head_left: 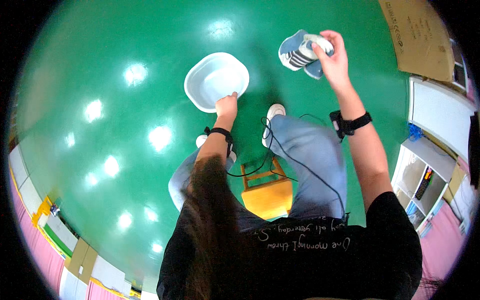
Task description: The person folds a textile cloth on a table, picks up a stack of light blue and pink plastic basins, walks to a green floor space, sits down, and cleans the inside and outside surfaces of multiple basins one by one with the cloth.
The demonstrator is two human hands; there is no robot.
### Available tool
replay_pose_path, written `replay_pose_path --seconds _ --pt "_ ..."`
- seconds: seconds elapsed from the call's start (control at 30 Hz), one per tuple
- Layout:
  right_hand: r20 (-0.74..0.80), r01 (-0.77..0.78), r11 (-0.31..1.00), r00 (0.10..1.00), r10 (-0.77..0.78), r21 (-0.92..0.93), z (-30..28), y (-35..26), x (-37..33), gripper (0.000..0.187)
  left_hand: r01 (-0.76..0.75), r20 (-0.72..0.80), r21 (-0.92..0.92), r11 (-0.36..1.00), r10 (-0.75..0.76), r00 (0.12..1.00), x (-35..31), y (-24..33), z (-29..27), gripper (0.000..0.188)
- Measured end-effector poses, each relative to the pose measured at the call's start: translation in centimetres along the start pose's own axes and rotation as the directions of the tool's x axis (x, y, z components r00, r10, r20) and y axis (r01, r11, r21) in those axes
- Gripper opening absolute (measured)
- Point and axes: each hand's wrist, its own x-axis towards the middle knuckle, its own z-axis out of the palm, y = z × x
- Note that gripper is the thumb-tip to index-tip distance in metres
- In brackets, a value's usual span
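A white plastic basin [212, 80] is in front of me, slightly left of the middle. My left hand [227, 106] is closed on its near right rim. Off to the right of the basin, my right hand [336, 60] is closed on blue and white sneakers [301, 56] with dark stripes, pinched at one end between thumb and fingers. They look like a pair held together, though the overlap hides part of them. The basin's inside looks pale and smooth; whether it holds water I cannot tell.
Under me is a wooden stool [267, 197], between my jean-clad legs. A black cable [310, 172] loops across my right thigh. At the right stand a cardboard box [417, 37] and a white shelf unit [422, 170]. The glossy green floor [125, 110] reflects lights.
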Motion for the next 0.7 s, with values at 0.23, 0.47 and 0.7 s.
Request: replay_pose_path --seconds 0.23,0.47,0.7 --pt "0.198 0.187 0.982 0.963 -0.182 -0.007 2.0 -3.6 4.5 0.029 -0.026 -0.025 -0.02 0.999 0.025 0.999 -2.6 0.6 2.5 0.013" --pt "0.282 0.213 0.97 0.929 -0.237 0.115 2.9 -7.6 5.2 0.025 -0.051 -0.208 0.021 0.998 0.054 0.977 -3.1 6.1 4.6 0.004" --pt "0.428 0.044 0.993 0.9 -0.088 0.111 4.3 -7.8 4.4 0.033 -0.172 0.113 -0.028 0.985 0.174 0.978 -4.6 2.2 6.0 0.044"
